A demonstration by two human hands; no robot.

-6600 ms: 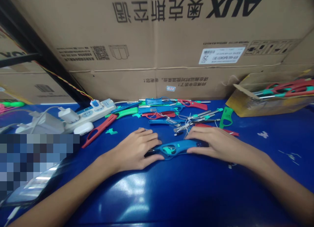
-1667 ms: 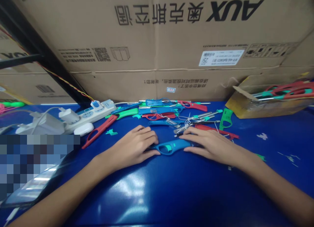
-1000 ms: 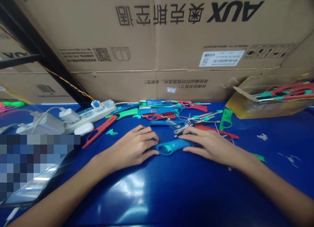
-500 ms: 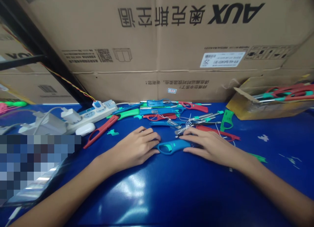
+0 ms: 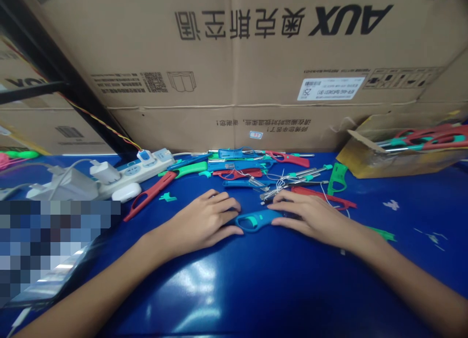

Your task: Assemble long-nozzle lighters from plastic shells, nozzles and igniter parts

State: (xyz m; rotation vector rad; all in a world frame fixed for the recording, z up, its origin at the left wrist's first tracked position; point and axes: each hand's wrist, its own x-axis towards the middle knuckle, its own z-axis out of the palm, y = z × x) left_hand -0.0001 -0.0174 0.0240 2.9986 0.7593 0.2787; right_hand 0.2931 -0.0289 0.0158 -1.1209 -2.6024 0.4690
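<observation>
A blue lighter handle with a green trigger piece (image 5: 268,218) lies level between my hands, just above the blue table. My left hand (image 5: 213,217) grips its left end between thumb and fingers. At the other end, my right hand (image 5: 305,213) pinches the handle, thumb below and fingers above. Behind my right fingers are white wires (image 5: 281,183) and metal rods (image 5: 305,173). A red handle part (image 5: 331,197) lies partly behind my right hand.
Red, blue and green lighter parts (image 5: 241,165) lie along the big carton (image 5: 234,89). At left are a white power strip (image 5: 137,170), a red shell (image 5: 151,194) and a pixelated device (image 5: 47,250). An open box (image 5: 387,162) of red lighters stands at right.
The blue handle has shifted very slightly between my hands, and its green piece sits a little differently. My left thumb has moved slightly right along the handle's end.
</observation>
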